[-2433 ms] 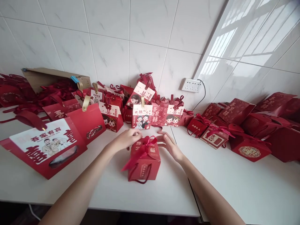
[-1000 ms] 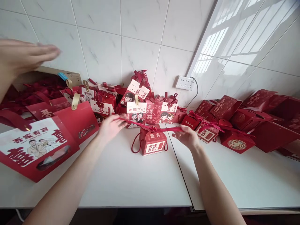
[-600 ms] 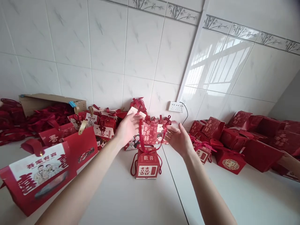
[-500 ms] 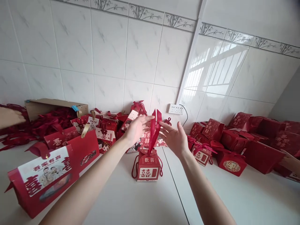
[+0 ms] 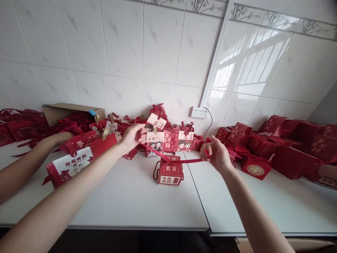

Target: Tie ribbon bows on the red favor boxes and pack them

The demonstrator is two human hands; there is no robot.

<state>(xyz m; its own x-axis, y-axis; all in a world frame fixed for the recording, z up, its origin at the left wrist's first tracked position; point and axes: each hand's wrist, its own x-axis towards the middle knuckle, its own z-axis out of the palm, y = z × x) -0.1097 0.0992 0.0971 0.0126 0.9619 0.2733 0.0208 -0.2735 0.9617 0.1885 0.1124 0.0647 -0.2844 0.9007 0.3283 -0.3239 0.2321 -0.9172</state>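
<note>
A small red gift box (image 5: 170, 180) with white characters and dark red cord loops at its sides stands upright on the white table. Across its top runs a red ribbon (image 5: 188, 161), crossed at the middle and stretched out to both sides. My left hand (image 5: 133, 136) is closed on the ribbon's left end, up and to the left of the box. On the other side, my right hand (image 5: 214, 154) grips the right end, its fingers curled.
Red gift boxes (image 5: 255, 170) are piled at the right. A cardboard carton (image 5: 63, 112) with red ribbons stands back left. Another person's arm (image 5: 31, 156) reaches in from the left, behind a large red box (image 5: 76, 165). A power strip (image 5: 198, 112) is on the wall.
My hands have moved apart, drawing the ribbon from upright to spread sideways over the box. The other person's arm has come further in at the left. The view has tilted down.
</note>
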